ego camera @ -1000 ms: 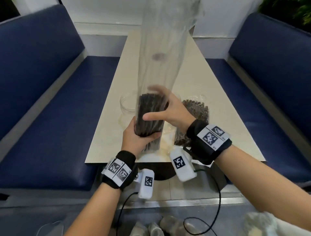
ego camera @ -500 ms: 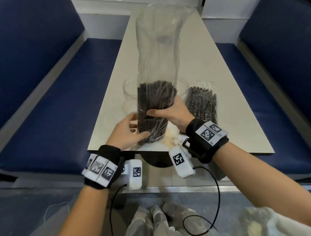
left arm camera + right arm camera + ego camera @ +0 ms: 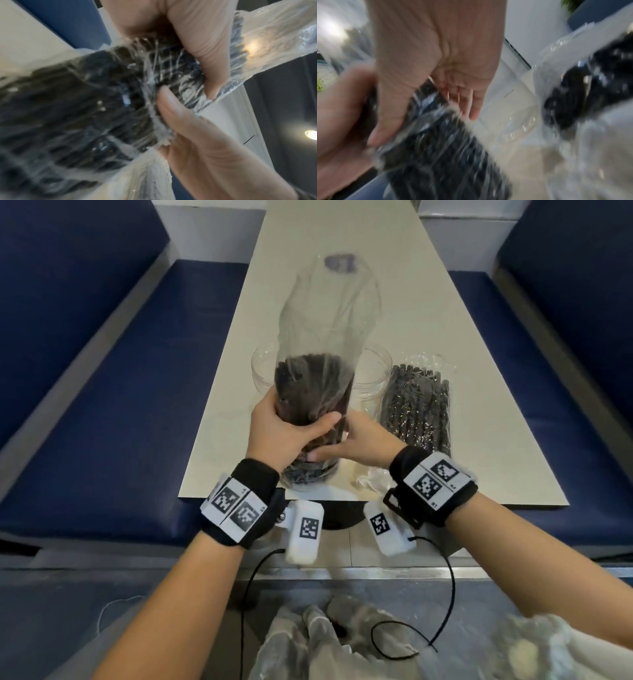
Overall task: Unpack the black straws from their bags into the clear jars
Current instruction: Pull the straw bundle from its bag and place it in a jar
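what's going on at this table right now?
A person is unpacking black straws. The left hand grips an upright clear bag of black straws standing at the near table edge, while the right hand touches its lower side; whether that is a firm grip is unclear. Two empty clear jars stand behind it, and a second bag of straws lies to the right, unopened as far as visible.

Table [image 3: 445, 371]: cream top, long, running from 6 toward 12 o'clock. Bench seats: navy cushions, one at 9 o'clock [image 3: 130, 405], one at 3 o'clock [image 3: 548, 392], flanking the table. Crumpled clear wrapper [image 3: 371, 482]: on the table's near edge. Black cables [image 3: 448, 594]: looping at 6 o'clock.
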